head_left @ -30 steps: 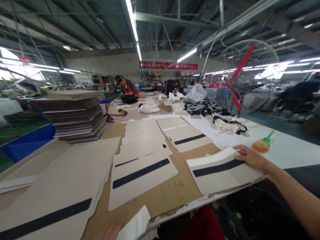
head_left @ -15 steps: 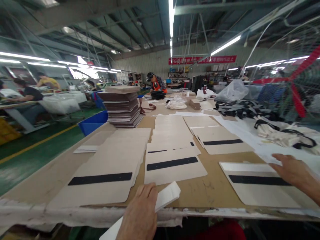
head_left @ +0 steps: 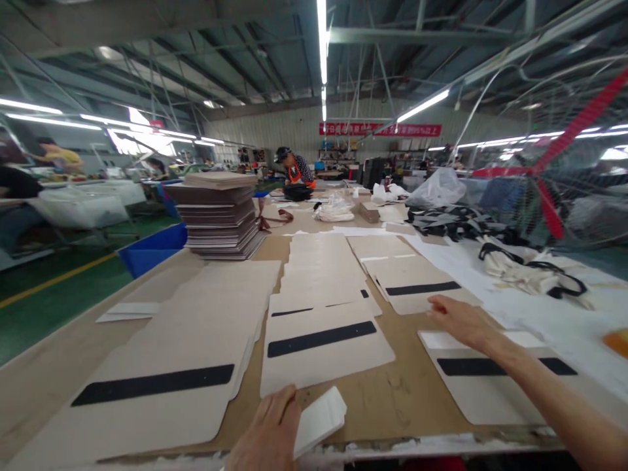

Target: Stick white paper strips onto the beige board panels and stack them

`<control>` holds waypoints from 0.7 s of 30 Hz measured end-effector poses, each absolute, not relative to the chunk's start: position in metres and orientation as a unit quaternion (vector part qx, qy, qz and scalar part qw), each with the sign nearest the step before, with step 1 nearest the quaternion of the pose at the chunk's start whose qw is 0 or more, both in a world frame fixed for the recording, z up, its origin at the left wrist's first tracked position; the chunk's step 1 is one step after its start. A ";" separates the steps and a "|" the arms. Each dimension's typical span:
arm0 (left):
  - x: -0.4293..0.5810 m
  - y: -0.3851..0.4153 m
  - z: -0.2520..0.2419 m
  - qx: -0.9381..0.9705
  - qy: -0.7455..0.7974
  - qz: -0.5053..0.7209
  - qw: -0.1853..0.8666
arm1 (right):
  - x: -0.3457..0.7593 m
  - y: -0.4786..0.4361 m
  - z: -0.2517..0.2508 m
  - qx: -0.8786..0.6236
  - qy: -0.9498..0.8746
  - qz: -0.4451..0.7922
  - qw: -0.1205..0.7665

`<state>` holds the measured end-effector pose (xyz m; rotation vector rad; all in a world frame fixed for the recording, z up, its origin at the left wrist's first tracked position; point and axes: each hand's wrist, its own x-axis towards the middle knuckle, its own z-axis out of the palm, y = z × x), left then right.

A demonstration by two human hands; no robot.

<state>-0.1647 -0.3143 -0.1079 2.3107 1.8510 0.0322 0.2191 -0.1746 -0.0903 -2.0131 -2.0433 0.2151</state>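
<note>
At the table's front edge my left hand (head_left: 271,426) is closed around a bundle of white strips (head_left: 321,420), which sticks out past its fingers. My right hand (head_left: 458,319) reaches over the table with its fingers stretched out, and nothing shows in them. It is nearest to a beige panel with a black strip (head_left: 417,299) in the right row. Its forearm crosses above another beige panel (head_left: 483,396), which has a black strip and a white strip. In front of my left hand lies a middle row of overlapping beige panels (head_left: 333,363); a further row (head_left: 161,418) spreads to the left.
A tall stack of boards (head_left: 220,222) stands at the back left, beside a blue bin (head_left: 152,252). White cloth pieces with black straps (head_left: 530,268) and dark strips (head_left: 451,219) lie at right. A red-bladed fan (head_left: 544,176) is at far right. Another person (head_left: 294,169) works across the table.
My right hand has moved left and forward, from the far-right panel toward the panel behind it. My left hand still grips the white strips. The view has shifted slightly.
</note>
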 end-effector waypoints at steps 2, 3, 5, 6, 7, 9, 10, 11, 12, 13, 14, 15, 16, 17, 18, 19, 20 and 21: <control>-0.161 -0.314 -0.105 0.765 0.638 0.008 0.085 | 0.192 -0.181 -0.096 -0.647 -0.738 0.122 0.150; -0.159 -0.313 -0.103 0.757 0.649 0.003 0.080 | 0.176 -0.187 -0.100 -0.614 -0.761 0.139 0.154; -0.155 -0.310 -0.101 0.744 0.664 -0.005 0.074 | 0.144 -0.201 -0.110 -0.565 -0.801 0.130 0.149; -0.154 -0.308 -0.100 0.743 0.665 -0.007 0.075 | 0.132 -0.208 -0.116 -0.555 -0.814 0.102 0.139; -0.154 -0.307 -0.099 0.745 0.662 -0.007 0.079 | 0.122 -0.215 -0.122 -0.552 -0.821 0.070 0.129; -0.155 -0.306 -0.098 0.753 0.652 -0.001 0.089 | 0.112 -0.228 -0.132 -0.556 -0.822 0.015 0.121; -0.156 -0.307 -0.097 0.756 0.648 -0.001 0.096 | 0.110 -0.235 -0.136 -0.555 -0.823 -0.002 0.122; -0.158 -0.308 -0.096 0.759 0.643 -0.001 0.102 | 0.111 -0.241 -0.140 -0.555 -0.822 -0.012 0.125; -0.160 -0.311 -0.095 0.762 0.639 0.000 0.105 | 0.113 -0.248 -0.144 -0.555 -0.822 -0.018 0.129; -0.162 -0.314 -0.094 0.764 0.636 0.002 0.106 | 0.115 -0.256 -0.148 -0.556 -0.820 -0.023 0.132; -0.163 -0.319 -0.093 0.767 0.633 0.004 0.111 | 0.118 -0.264 -0.153 -0.555 -0.820 -0.028 0.136; -0.165 -0.324 -0.093 0.768 0.630 0.005 0.118 | 0.122 -0.273 -0.158 -0.554 -0.820 -0.034 0.139; -0.166 -0.330 -0.092 0.768 0.627 0.002 0.127 | 0.125 -0.283 -0.164 -0.552 -0.820 -0.044 0.143; -0.167 -0.336 -0.092 0.768 0.625 -0.005 0.137 | 0.129 -0.293 -0.169 -0.547 -0.822 -0.056 0.149; -0.167 -0.342 -0.092 0.768 0.623 -0.017 0.147 | 0.133 -0.303 -0.174 -0.539 -0.825 -0.069 0.155; -0.168 -0.348 -0.093 0.768 0.620 -0.030 0.157 | 0.137 -0.312 -0.179 -0.527 -0.831 -0.081 0.159; -0.168 -0.353 -0.093 0.767 0.618 -0.041 0.164 | 0.141 -0.320 -0.183 -0.513 -0.838 -0.091 0.161; -0.169 -0.358 -0.094 0.767 0.616 -0.046 0.171 | 0.145 -0.326 -0.185 -0.499 -0.845 -0.097 0.163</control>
